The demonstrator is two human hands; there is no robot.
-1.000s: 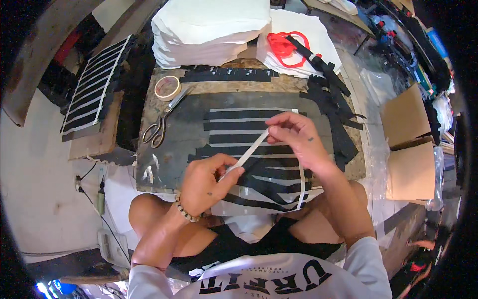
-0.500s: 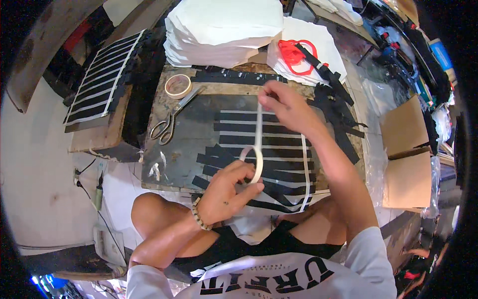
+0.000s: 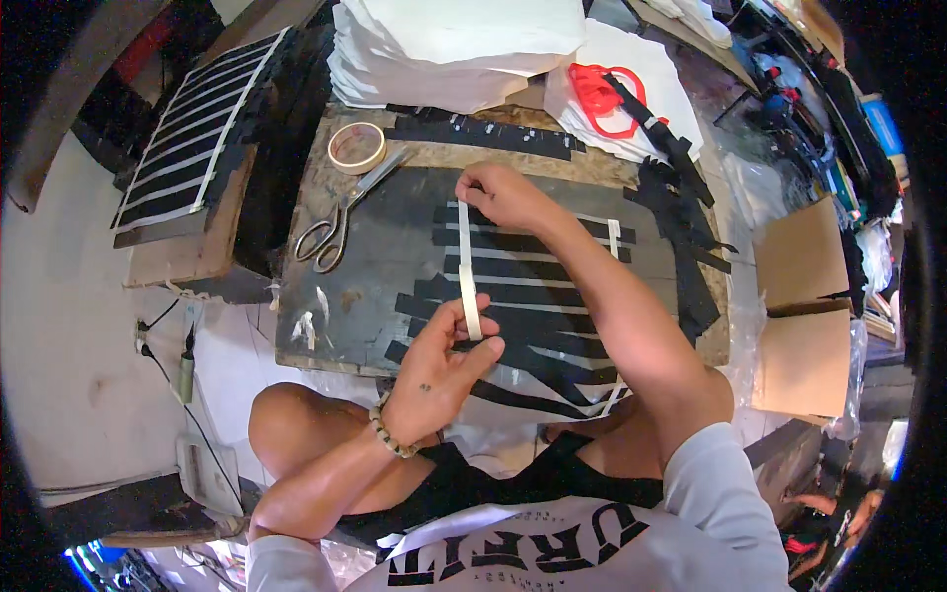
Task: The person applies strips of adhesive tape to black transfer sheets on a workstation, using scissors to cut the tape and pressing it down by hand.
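My left hand (image 3: pixel 439 370) is closed around a roll of cream masking tape (image 3: pixel 471 308), seen nearly edge-on. My right hand (image 3: pixel 498 195) pinches the free end, and a short length of tape runs taut between the two hands. Beneath lie several black strips (image 3: pixel 533 293) in rows over a pale sheet; the nearer ones fan out unevenly at their left ends. A line of tape (image 3: pixel 614 242) crosses the strips near their right ends, partly hidden by my right forearm. The pulled tape hangs over the strips' left part; whether it touches them I cannot tell.
Scissors (image 3: pixel 340 219) and a second tape roll (image 3: pixel 357 148) lie at the board's far left. White sheets (image 3: pixel 444 49) are stacked behind. A red handle-like piece (image 3: pixel 597 94) and black scraps (image 3: pixel 681 212) are at right. A striped panel (image 3: pixel 192 138) leans on a box at left.
Both hands have shifted left with the tape, from the middle of the strips toward their left ends. The roll has turned from a visible ring to edge-on.
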